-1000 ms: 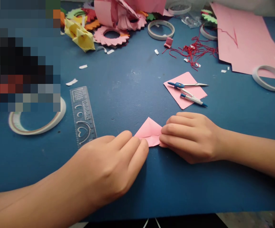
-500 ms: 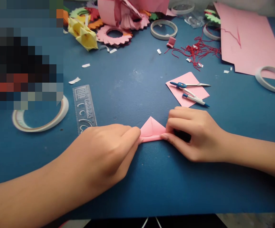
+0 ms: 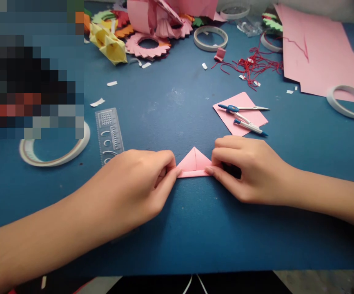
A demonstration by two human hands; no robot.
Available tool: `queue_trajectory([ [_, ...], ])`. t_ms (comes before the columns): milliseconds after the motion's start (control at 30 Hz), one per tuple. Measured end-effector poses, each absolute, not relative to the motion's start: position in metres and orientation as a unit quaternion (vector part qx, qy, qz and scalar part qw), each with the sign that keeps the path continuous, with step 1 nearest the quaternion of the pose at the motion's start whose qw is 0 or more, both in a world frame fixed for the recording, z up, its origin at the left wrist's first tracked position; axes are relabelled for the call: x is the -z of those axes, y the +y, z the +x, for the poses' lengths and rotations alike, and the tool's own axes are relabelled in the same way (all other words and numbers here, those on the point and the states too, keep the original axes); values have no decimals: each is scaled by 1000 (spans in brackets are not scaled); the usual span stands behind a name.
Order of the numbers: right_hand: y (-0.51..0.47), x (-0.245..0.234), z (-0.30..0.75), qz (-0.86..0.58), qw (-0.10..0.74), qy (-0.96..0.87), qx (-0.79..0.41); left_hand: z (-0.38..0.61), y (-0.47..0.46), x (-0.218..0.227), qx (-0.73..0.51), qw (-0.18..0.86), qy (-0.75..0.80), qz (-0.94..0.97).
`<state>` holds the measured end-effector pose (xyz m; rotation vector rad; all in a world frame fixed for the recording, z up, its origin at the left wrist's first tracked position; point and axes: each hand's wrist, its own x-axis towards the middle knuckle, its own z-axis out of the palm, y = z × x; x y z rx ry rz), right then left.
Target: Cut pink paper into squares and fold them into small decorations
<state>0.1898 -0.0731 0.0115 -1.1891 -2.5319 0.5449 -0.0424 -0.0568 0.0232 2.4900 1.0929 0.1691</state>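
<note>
A small folded pink paper piece, triangular with a flat bottom edge, lies on the blue table between my hands. My left hand is curled and pinches its left corner with fingertips and thumb. My right hand is curled too and presses its right corner with the fingertips. Part of the paper is hidden under both sets of fingers.
Just behind my right hand lies a pink paper square with a compass on it. A clear ruler and a tape roll sit at the left. Paper rosettes, red thread, pink sheets and more tape rolls fill the back.
Both hands shifted from lying over the paper to pinching its two lower corners; the bottom flap has been folded up flat, leaving a neater, smaller triangle slightly farther from me.
</note>
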Motion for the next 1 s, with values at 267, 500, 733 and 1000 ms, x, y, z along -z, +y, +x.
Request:
queue_trajectory([
  [267, -73, -12, 189, -412, 127, -885, -176, -40, -59, -23, -41, 163, 419, 892],
  [500, -74, -12, 188, -406, 130, -891, -156, -43, -58, -18, -74, 185, 416, 887],
  [733, -75, -12, 187, -415, 125, -888, -155, -43, -59, -19, -65, 190, 425, 883],
  [1000, -76, -13, 186, -415, 128, -888, -150, -42, -62, -22, -49, 114, 421, 899],
])
